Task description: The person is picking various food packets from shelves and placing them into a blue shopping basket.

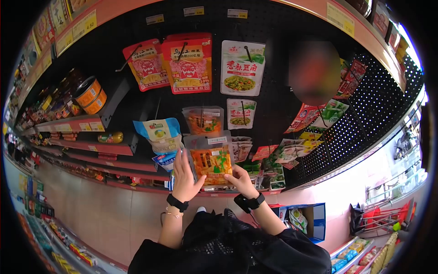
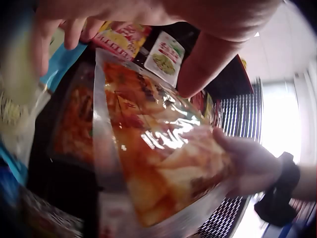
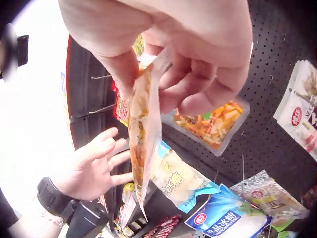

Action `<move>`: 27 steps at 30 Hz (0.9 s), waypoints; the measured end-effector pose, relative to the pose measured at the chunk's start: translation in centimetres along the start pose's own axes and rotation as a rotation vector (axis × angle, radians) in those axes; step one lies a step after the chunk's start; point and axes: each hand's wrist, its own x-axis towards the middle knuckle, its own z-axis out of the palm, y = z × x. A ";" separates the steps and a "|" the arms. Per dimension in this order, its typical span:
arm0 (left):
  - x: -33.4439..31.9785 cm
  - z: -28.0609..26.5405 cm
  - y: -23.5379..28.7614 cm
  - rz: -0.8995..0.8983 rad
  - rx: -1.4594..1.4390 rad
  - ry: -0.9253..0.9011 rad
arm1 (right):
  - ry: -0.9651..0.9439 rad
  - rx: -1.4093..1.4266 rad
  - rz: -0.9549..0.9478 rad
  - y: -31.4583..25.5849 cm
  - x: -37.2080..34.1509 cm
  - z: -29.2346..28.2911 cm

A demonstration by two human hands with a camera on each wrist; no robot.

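Observation:
A clear-edged pouch of orange-red food with green leaves [image 1: 212, 160] is held upright before the shelf. The right hand [image 1: 242, 181] pinches its lower right edge, thumb on the front; the right wrist view shows the pouch [image 3: 141, 129] edge-on between thumb and curled fingers of the right hand [image 3: 168, 49]. The left hand [image 1: 184, 178] is at the pouch's left side, fingers straight; in the right wrist view the left hand [image 3: 99, 163] stands apart from it, fingers spread. Behind hangs a similar pouch [image 1: 203, 119].
Red pouches [image 1: 187, 64] and a white pouch [image 1: 242, 68] hang on hooks above. A blue-and-white bag [image 1: 159, 134] hangs left of the held pouch. Shelves with cans [image 1: 90, 95] are at the left. An open blue box [image 1: 315, 222] stands low at the right.

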 end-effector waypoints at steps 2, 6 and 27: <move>1.0 -0.4 0.6 0.003 0.007 -0.065 | -0.003 0.024 0.023 0.3 0.8 0.6; 3.0 0.6 0.8 0.097 0.023 -0.059 | -0.004 0.131 0.044 0.5 2.1 1.7; 5.8 3.4 -0.9 0.090 0.198 -0.127 | 0.035 0.096 0.074 1.4 3.1 1.6</move>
